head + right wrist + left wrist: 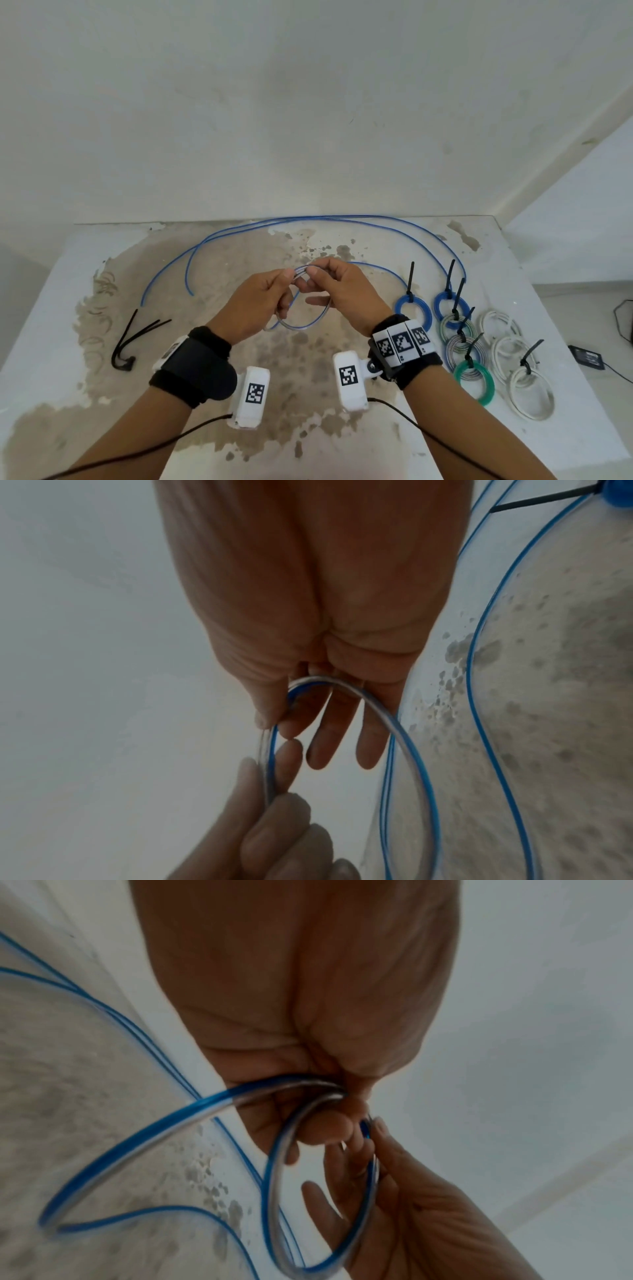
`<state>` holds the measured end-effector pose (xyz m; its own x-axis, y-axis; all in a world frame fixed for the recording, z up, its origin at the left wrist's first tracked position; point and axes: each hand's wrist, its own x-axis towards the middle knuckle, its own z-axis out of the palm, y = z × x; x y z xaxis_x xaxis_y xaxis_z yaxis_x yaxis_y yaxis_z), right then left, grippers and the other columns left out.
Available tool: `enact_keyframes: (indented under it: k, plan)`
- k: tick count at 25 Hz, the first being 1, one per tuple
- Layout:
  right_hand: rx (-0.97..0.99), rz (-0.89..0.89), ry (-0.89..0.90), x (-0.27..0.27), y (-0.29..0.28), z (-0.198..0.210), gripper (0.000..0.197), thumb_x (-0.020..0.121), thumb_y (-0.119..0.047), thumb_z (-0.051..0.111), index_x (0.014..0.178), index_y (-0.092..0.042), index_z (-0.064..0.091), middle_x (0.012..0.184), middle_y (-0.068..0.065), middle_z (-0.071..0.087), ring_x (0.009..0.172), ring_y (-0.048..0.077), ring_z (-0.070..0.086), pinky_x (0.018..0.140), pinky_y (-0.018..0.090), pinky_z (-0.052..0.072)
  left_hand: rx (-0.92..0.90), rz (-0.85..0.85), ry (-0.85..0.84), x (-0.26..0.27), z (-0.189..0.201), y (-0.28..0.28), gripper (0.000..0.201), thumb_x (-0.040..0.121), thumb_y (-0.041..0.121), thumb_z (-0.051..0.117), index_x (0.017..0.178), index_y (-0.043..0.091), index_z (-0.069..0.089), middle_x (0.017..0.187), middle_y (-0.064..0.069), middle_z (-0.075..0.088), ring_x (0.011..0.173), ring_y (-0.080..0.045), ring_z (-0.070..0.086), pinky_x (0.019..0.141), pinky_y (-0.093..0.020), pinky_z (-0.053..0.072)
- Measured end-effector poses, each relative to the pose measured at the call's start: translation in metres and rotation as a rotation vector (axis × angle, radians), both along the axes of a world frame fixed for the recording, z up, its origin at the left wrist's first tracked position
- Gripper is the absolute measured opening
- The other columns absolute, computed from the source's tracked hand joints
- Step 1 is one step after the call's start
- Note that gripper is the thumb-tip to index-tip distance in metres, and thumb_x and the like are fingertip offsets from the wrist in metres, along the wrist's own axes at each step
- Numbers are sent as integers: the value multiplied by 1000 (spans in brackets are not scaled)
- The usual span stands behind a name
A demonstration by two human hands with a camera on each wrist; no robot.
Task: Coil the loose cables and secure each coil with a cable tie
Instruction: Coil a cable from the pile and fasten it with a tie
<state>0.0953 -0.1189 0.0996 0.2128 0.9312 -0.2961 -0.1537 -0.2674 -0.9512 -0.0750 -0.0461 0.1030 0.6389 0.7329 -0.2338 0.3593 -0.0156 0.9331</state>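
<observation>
A long blue cable lies in wide loops across the back of the table. Its near end is wound into a small coil held above the table. My left hand grips the coil's top, and in the left wrist view the cable passes under its curled fingers. My right hand pinches the same top part between thumb and forefinger, its other fingers stretched out; the right wrist view shows the cable arching past them. Loose black cable ties lie at the left.
At the right lie several finished coils with black ties: blue coils, a green coil and white coils. The table is white with worn brown patches. A wall stands behind. A black adapter lies on the floor to the right.
</observation>
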Motion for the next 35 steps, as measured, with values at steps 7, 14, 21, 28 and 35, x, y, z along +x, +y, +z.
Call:
enact_keyframes:
  k: [7, 14, 21, 28, 35]
  plan:
    - [25, -12, 12, -41, -11, 14, 8, 102, -22, 61, 102, -15, 65, 92, 7, 72, 97, 20, 74, 94, 51, 56, 251, -37, 91, -48, 26, 10, 36, 106, 37, 42, 83, 27, 69, 67, -1, 54, 61, -17, 56, 75, -40, 54]
    - [49, 79, -257, -59, -18, 36, 17, 96, -32, 68, 100, -17, 74, 90, 2, 77, 91, 16, 76, 79, 39, 63, 308, -64, 27, -76, 40, 1, 37, 107, 33, 40, 87, 26, 69, 68, -5, 56, 62, -16, 54, 70, -37, 54]
    - [-13, -30, -81, -64, -38, 33, 20, 99, -30, 65, 104, -12, 71, 99, 10, 74, 101, 25, 74, 81, 43, 63, 216, -25, -44, -70, 37, -10, 32, 106, 32, 44, 94, 25, 72, 65, 7, 49, 60, -13, 55, 69, -31, 53]
    - [16, 121, -540, -52, -41, 53, 18, 97, -33, 68, 99, -17, 77, 80, -7, 75, 80, 8, 73, 63, 27, 61, 338, -43, 27, -65, 38, -19, 33, 105, 36, 44, 91, 27, 73, 62, 4, 51, 56, -10, 54, 59, -24, 50]
    - [39, 27, -360, -58, -39, 51, 13, 96, -24, 69, 98, -13, 75, 85, 4, 77, 82, 18, 77, 65, 30, 61, 257, 109, -62, -66, 44, -20, 32, 107, 30, 43, 95, 20, 71, 83, 3, 74, 62, -18, 70, 63, -27, 56]
